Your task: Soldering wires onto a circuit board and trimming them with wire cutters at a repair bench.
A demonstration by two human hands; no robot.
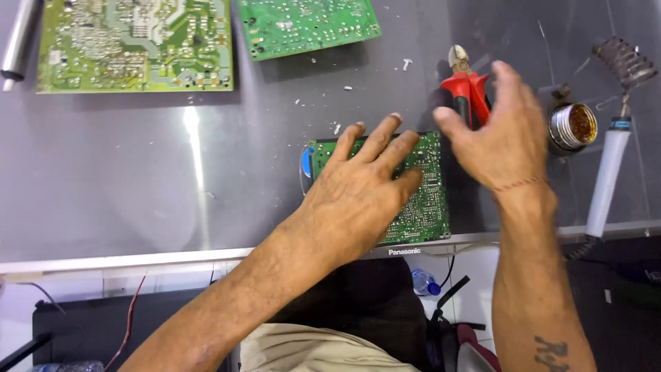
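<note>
Two hands work at the near edge of the grey table (138, 179). The small green circuit board (427, 200) lies flat, solder side up, long axis running away from the person. The left hand (358, 193) rests palm-down on it, fingers spread. The right hand (502, 134) hovers just right of the board, fingers loosely open, over red-handled cutters (465, 86) whose tips point away.

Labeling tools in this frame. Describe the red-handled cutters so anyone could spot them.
Start at the grey worktop and go to its right side, beside the small green circuit board. The right hand is at the cutters. Only they have red handles and short metal jaws pointing away.
</note>
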